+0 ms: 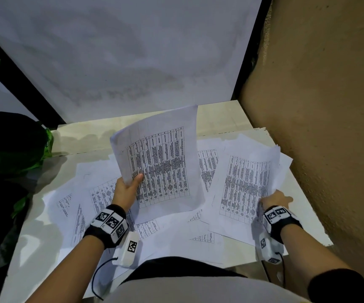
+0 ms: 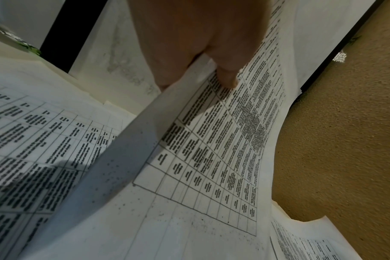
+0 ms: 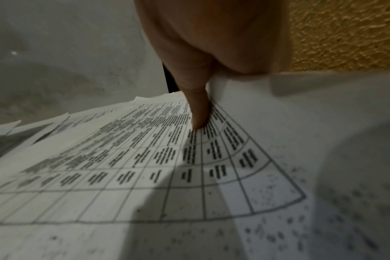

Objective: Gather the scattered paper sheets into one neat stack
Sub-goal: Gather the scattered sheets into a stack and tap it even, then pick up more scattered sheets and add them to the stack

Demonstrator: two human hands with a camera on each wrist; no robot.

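Observation:
My left hand [image 1: 128, 184] pinches the left edge of a lifted sheet [image 1: 161, 165] printed with a table, thumb on its face, holding it nearly upright above the table. In the left wrist view the thumb [image 2: 227, 77] presses the same sheet [image 2: 211, 158]. My right hand [image 1: 275, 199] pinches the right edge of another printed sheet [image 1: 244, 184] at the right, raised slightly. Its thumb [image 3: 198, 112] lies on the print of that sheet [image 3: 145, 167]. Several more printed sheets [image 1: 93, 202] lie scattered flat and overlapping across the tabletop.
The light tabletop [image 1: 34, 248] ends at a white back panel [image 1: 122, 62] and a rough tan wall [image 1: 329, 127] close on the right. Dark green plant leaves [image 1: 12, 147] crowd the left edge. My torso is at the near edge.

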